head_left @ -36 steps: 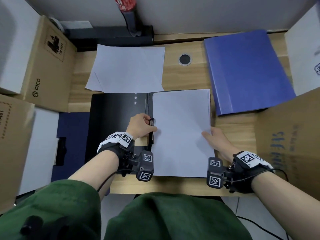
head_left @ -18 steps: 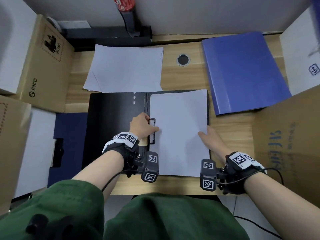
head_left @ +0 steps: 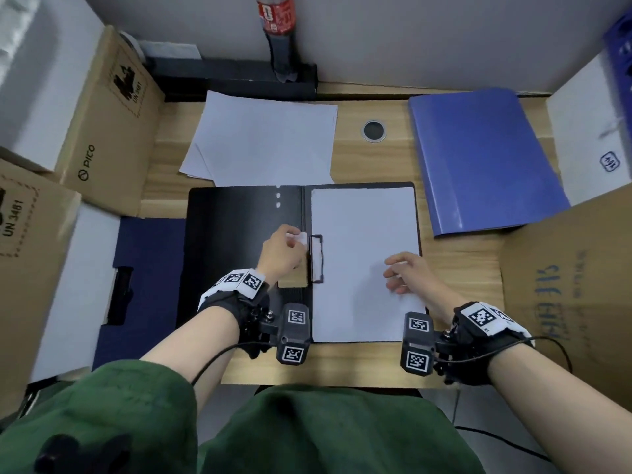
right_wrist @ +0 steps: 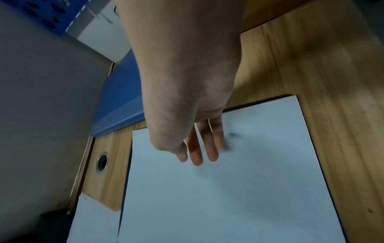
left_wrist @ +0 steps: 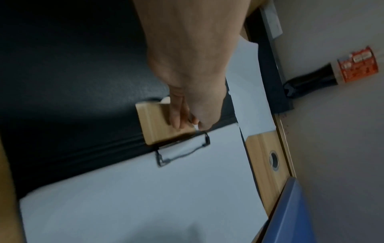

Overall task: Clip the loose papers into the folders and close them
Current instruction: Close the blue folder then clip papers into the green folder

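A black folder lies open on the desk. A white sheet fills its right half. The black wire clip at the spine lies flat on the sheet's left edge, as the left wrist view also shows for the clip. My left hand sits just left of the clip, fingers curled, pinching a small white tab at the clip's top end. My right hand hovers low over the sheet's right part with relaxed fingers and holds nothing. Loose papers lie behind the folder.
A closed blue folder lies at the back right. A dark blue folder sits on a white box to the left. Cardboard boxes wall in both sides. A cola bottle and a cable hole are at the back.
The sheet slid left and now lies square in the folder. The clip wire came down onto it. My right hand left the sheet's right edge and moved over the sheet.
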`<action>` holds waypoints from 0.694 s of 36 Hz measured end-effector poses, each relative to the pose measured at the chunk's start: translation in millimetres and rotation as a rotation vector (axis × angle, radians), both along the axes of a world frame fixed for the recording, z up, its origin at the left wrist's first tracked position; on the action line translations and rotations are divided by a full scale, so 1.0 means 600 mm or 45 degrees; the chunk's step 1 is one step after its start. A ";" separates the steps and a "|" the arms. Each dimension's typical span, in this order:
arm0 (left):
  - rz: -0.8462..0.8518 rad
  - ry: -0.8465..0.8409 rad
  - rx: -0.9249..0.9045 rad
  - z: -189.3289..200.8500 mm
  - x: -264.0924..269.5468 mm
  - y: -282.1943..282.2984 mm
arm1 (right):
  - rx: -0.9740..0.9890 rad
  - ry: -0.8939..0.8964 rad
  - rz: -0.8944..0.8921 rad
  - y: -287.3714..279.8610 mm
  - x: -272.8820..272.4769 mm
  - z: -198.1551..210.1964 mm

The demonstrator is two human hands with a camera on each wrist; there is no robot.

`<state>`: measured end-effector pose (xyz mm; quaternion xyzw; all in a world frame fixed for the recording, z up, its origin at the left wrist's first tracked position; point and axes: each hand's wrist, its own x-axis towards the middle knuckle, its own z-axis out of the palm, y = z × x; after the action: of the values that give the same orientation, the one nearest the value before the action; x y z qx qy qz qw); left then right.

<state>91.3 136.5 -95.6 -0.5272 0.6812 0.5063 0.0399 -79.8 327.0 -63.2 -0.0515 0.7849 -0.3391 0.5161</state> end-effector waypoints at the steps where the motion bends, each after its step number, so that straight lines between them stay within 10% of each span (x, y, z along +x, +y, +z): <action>1: 0.033 0.020 -0.024 0.001 0.015 -0.005 | 0.005 -0.025 0.018 -0.008 0.010 -0.001; 13: 0.463 -0.509 -0.287 0.019 0.275 -0.097 | 0.022 -0.150 0.242 -0.112 0.129 0.001; 25: 0.616 -0.083 0.129 0.034 0.348 -0.128 | 0.059 -0.039 0.228 -0.148 0.182 0.005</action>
<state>300.0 59.8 -75.5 -0.6885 0.5071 0.5174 -0.0341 29.4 238.2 -60.5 -0.1044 0.7768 -0.2740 0.5573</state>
